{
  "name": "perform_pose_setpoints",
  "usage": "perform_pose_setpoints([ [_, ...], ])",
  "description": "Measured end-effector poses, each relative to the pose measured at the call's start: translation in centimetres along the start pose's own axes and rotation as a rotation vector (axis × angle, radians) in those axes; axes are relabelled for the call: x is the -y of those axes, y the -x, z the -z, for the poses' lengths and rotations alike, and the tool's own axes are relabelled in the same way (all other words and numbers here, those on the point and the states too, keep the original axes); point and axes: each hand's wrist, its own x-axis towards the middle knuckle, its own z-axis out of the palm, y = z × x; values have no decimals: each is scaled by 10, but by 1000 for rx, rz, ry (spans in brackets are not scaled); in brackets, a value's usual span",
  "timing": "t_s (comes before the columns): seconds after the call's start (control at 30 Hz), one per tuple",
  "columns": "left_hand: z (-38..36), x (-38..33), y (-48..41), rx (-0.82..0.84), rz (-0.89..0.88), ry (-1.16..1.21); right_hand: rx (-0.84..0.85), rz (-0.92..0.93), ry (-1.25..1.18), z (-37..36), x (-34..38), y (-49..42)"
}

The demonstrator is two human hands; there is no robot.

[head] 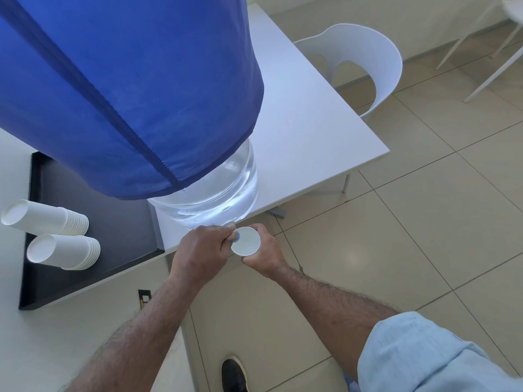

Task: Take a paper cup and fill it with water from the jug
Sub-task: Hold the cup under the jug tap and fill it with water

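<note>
A round white paper cup (245,241) is grasped by the right hand (264,251) under the clear plastic jug (215,190) at the worktop (305,131) edge, while the left hand (202,251) is clenched on the tap (235,236)

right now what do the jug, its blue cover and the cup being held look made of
The jug looks like clear, glossy plastic: water and highlights show through its wall. Its blue cover looks like thin matte fabric, with a stitched seam and a hem. The cup in the right hand looks like white matte paper, like the stacks on the black tray.
</note>
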Motion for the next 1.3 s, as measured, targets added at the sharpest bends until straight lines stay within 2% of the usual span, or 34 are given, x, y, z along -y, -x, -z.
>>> perform_pose_setpoints([
  [0.2,0,-4,8,1,-79,-41,-3,-6,-10,-1,1,1],
  [0.77,-15,-5,25,-48,-137,-130,10,22,-32,2,9,6],
  [1.07,-26,3,28,-108,-130,-67,8,36,-39,0,11,7],
  [1.3,-27,16,40,-254,-119,67,-8,20,-38,2,6,6],
])
